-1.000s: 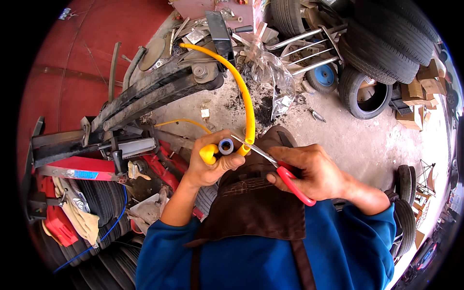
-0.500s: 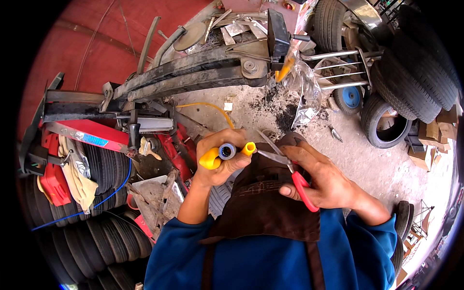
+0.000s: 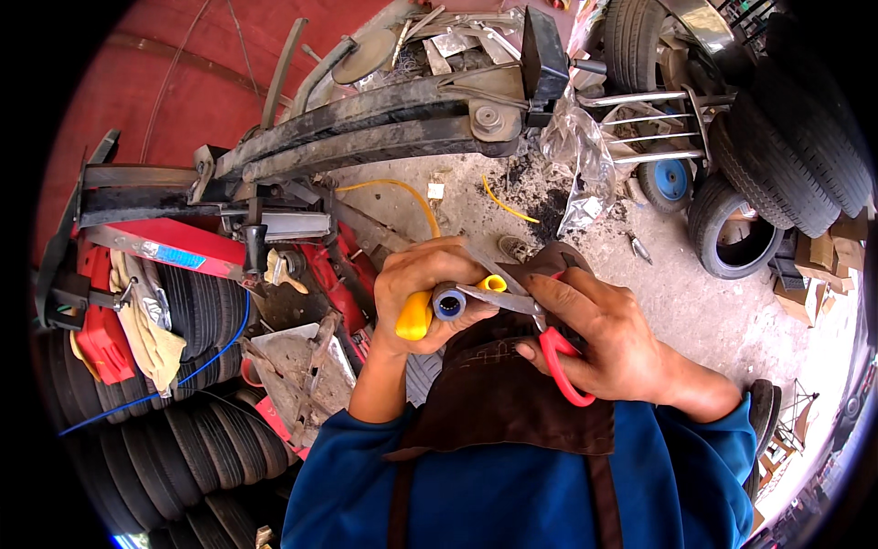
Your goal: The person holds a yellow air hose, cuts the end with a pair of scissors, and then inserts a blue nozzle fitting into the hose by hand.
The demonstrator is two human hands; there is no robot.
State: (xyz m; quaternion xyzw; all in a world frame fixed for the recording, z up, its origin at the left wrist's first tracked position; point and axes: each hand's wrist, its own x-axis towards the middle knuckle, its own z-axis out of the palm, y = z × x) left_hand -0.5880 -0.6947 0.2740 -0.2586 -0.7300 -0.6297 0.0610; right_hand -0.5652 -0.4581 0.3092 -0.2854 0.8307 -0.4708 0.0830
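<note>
- Left hand (image 3: 416, 293): fingers curled tight around a short yellow hose piece (image 3: 414, 314), held at chest height above the brown apron (image 3: 498, 393); a grey-rimmed open hose end with a blue bore (image 3: 449, 302) faces the camera, and a second yellow stub (image 3: 493, 283) shows just beside it.
- Right hand (image 3: 608, 334): closed through the red handles of a pair of scissors (image 3: 540, 325); the grey blades point left and lie against the hose end, touching it. How far the blades stand apart cannot be told.
- Both hands meet at centre frame, knuckles nearly touching.
- Open room: bare concrete floor (image 3: 677, 265) stretches to the right and beyond the hands, stained dark near a crumpled clear plastic bag (image 3: 581, 151).
- Edges: dark leaf-spring bundle (image 3: 366, 123) runs across the top; stacked tyres (image 3: 183, 448) crowd the lower left; more tyres (image 3: 805, 137) line the upper right.
- Loose yellow tubing (image 3: 398, 188) lies curved on the floor beyond the hands.
- Red bar with a pale blue-lettered label (image 3: 169, 245), left of centre.
- Small wheel with blue hub (image 3: 670, 180), upper right.
- Cardboard boxes (image 3: 823, 265), brown, at the right rim.
</note>
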